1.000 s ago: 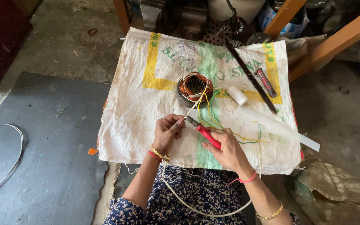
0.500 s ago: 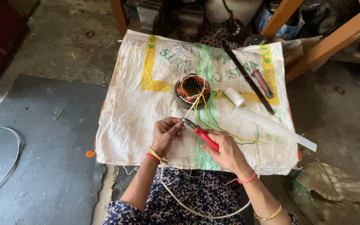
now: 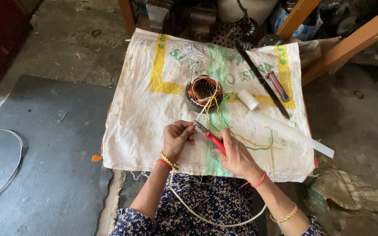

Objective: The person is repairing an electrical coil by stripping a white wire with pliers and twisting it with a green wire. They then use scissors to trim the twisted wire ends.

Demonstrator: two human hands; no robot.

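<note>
Head view looked down on a grey mat (image 3: 44, 175) at the far left, a loose white cable (image 3: 5, 170) lying on it. To its right a white woven sack (image 3: 145, 122) covered the work surface. The left hand (image 3: 176, 139) was closed, fingertips pinched on a thin white wire (image 3: 202, 111) leading from the copper-wound stator (image 3: 203, 92) just beyond. The right hand (image 3: 236, 154) was wrapped shut around red-handled pliers (image 3: 211, 136), whose nose met that wire beside the left fingers; whether it was biting was hard to tell. The winding looked finished, while yellow and green leads (image 3: 259, 144) lay loose, seemingly awaiting trimming. Further right sat a white roll (image 3: 247, 99), a translucent strip (image 3: 289, 133), a dark rod (image 3: 261, 81) and a red-handled tool (image 3: 278, 86). Bare sack lay left of the hands; the right side was crowded, the near edge close to the lap.
</note>
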